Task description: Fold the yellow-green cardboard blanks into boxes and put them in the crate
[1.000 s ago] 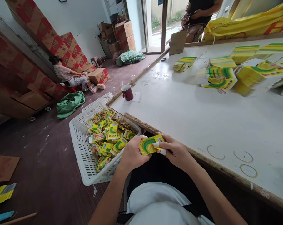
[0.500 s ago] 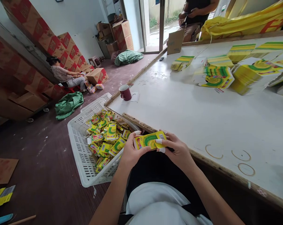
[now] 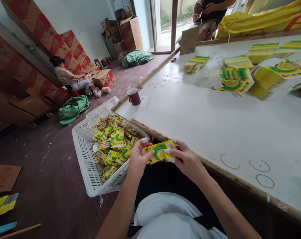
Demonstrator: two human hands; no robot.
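Note:
A flat yellow and green packet (image 3: 159, 151) is held between both hands, just off the front edge of the white table (image 3: 180, 122). My left hand (image 3: 140, 156) grips its left end, thumb on top. On the right end, my right hand (image 3: 184, 155) pinches it with thumb and fingers; white covers are on several fingertips. Left of the hands, a white plastic basket (image 3: 83, 166) holds many similar yellow boxes (image 3: 118, 138), close beside my left hand.
A maroon mug (image 3: 134, 97) stands at the table's left corner. Stacks of yellow-green cartons (image 3: 236, 79) lie on the far right. Rubber bands (image 3: 265, 181) rest near the front edge. One person (image 3: 72, 78) sits by red boxes; another is behind the table.
The left thumb has moved further over the packet's face, and the packet is tilted slightly differently. Both hands still hold it. The view has shifted a little.

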